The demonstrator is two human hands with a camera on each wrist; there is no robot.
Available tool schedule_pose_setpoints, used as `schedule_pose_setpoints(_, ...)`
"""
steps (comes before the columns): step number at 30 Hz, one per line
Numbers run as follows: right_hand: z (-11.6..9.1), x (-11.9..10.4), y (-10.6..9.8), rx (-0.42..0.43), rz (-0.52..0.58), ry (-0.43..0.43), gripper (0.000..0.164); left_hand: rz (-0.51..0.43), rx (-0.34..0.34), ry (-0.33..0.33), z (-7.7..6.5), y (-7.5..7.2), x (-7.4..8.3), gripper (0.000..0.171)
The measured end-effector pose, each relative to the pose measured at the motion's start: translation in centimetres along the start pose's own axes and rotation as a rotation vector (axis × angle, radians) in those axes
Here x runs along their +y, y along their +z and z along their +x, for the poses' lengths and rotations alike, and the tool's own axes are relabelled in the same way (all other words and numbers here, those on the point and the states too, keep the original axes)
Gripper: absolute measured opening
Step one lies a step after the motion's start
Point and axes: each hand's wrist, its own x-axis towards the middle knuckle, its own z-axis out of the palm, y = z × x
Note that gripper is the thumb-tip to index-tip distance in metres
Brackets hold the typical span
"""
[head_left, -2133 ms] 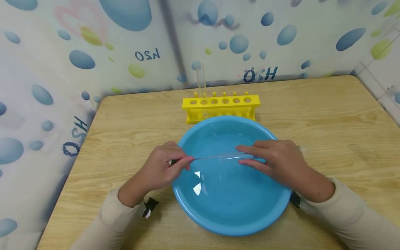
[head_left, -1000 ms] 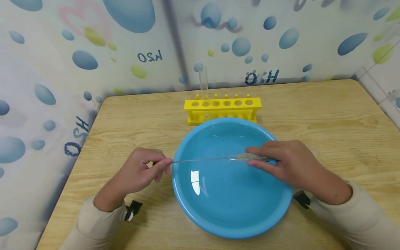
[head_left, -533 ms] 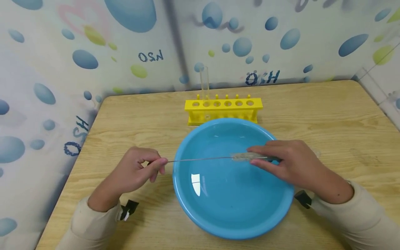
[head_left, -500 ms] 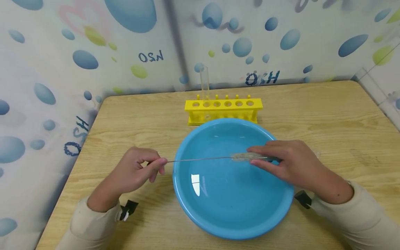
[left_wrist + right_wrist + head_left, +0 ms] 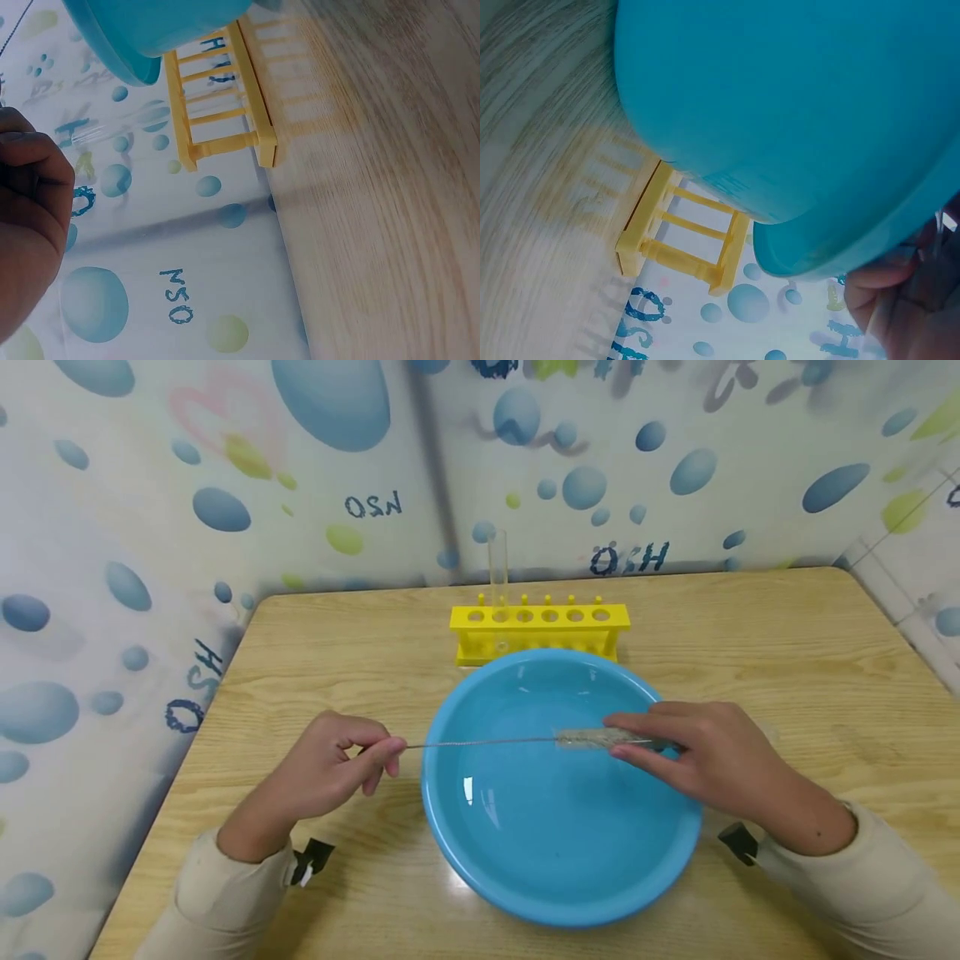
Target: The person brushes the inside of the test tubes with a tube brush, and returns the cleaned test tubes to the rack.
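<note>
Left of centre, the left hand is pinching the thin wire of a brush, thumb closed against finger; right of centre, the right hand is gripping a clear tube between thumb and fingers; the bristles are seemingly sitting inside its left end, though the glass outline is hard to read; tube and brush are hovering level over a blue basin. The likeliest trouble, in my judgement, is the smooth tube slipping into the basin if the right fingers are holding too loosely; a slanting pull could be bending the wire or stressing the glass; bristles coming free suddenly could be jerking the hands apart. The basin's rim is passing beneath the right hand, so dipping risks a knock; at upper middle, a yellow rack bearing an upright tube is limiting forward travel; the wooden table is offering sideways room left and right.
</note>
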Motion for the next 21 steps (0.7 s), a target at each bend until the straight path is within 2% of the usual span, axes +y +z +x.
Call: schedule_pose_setpoints(21, -1.4, 0.6, -0.4, 0.012, -0.016, 0.043, 0.030, 0.000, -0.005, 0.036, 0.0, -0.2, 0.0, 0.034)
